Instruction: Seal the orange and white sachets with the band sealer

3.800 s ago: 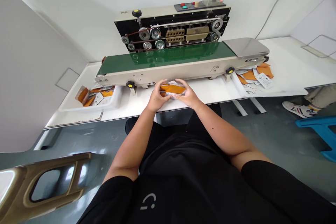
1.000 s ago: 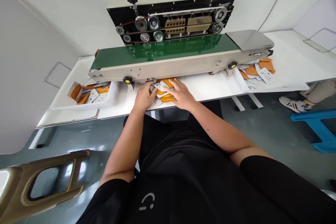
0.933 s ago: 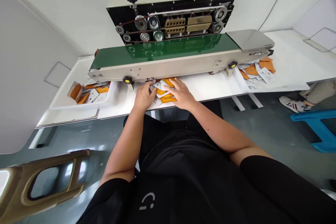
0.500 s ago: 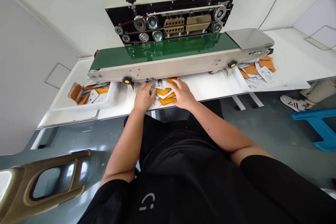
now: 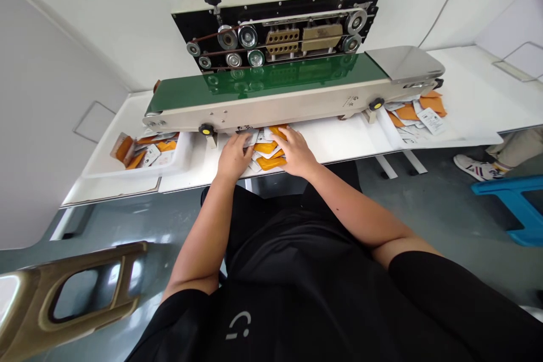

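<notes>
At the far left of our white desk (image 5: 339,144), a shallow white tray (image 5: 127,167) holds orange and white packets. Just right of it, our left hand (image 5: 232,157) lies palm down, fingers spread flat, on a loose pile of orange and white sachets (image 5: 266,154) spread on the desk just in front of the sealing machine (image 5: 275,39) and its green conveyor belt (image 5: 263,85). Our right hand (image 5: 297,154) presses the other side of the pile, fingers extended and open, gripping nothing that we can make out. Farther right, under the belt's metal end, more packets (image 5: 418,113) lie scattered. A blue stool (image 5: 513,203) stands at the far right.
</notes>
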Demonstrator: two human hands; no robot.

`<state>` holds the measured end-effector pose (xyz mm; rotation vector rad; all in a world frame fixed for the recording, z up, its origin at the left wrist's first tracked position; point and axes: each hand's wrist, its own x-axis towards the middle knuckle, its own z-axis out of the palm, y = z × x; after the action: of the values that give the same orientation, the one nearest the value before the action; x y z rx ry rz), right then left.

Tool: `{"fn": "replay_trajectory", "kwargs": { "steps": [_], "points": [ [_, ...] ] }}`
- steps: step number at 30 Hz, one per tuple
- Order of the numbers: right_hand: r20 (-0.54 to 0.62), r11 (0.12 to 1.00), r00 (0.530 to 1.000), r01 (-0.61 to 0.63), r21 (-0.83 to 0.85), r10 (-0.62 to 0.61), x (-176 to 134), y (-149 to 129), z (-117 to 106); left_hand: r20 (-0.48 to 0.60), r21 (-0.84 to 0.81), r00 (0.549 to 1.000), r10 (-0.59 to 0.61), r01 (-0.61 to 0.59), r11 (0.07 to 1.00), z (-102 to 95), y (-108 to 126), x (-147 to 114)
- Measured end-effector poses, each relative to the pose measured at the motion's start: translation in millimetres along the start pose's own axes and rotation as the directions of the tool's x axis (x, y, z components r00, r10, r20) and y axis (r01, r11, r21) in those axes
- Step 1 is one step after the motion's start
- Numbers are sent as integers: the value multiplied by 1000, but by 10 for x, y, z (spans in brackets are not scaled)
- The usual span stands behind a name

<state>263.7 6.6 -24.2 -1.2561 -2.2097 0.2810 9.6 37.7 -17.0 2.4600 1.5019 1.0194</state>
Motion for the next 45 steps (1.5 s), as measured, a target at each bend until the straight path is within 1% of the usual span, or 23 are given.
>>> {"fn": "replay_trajectory", "kwargs": {
  "steps": [2,5,7,9,12,15,18,22,25,27,29,32,36,38,40,45],
  "points": [
    [-8,1000,1000,-1,4,1,-4,-2,5,-15,-25,1000,21,-22,999,-41,31,-6],
    [-44,1000,999,-3,10,3,-13,6,8,-102,-75,995,18,-26,997,-107,51,-17],
    [-78,1000,997,-12,23,14,-16,28,3,-191,-96,981,-40,22,995,-142,35,-27],
    [-112,998,993,-30,54,36,-13,63,-2,-276,-116,954,-120,91,989,-163,4,-39],
    [-159,989,983,-73,128,93,-2,126,-4,-344,-143,915,-209,169,975,-169,-42,-56],
    [-184,976,973,-106,191,142,3,168,-6,-364,-161,899,-245,198,967,-154,-64,-68],
    [-202,963,962,-138,231,186,-6,176,-20,-361,-193,893,-270,212,958,-130,-77,-80],
    [-273,949,930,-173,264,245,-20,166,-48,-354,-242,884,-305,228,943,-109,-92,-98],
    [-326,934,906,-167,315,271,-20,166,-63,-360,-305,868,-342,238,922,-112,-90,-103],
    [-341,921,893,-170,350,294,-13,168,-68,-362,-352,857,-367,239,905,-115,-83,-102],
    [-323,913,892,-194,357,316,1,165,-66,-361,-386,853,-377,231,893,-114,-78,-98],
    [-245,915,909,-254,314,336,24,144,-50,-366,-397,852,-373,220,891,-109,-80,-93],
    [-145,926,934,-284,249,326,41,105,-17,-403,-354,848,-343,201,913,-115,-101,-87],
    [-118,930,940,-287,228,319,43,101,-4,-436,-311,845,-309,180,933,-118,-115,-85],
    [-108,935,943,-288,208,314,46,109,10,-446,-305,844,-299,171,937,-108,-124,-84],
    [-120,949,948,-273,159,293,59,141,48,-358,-491,847,-392,187,851,-39,-117,-79]
  ]
}}
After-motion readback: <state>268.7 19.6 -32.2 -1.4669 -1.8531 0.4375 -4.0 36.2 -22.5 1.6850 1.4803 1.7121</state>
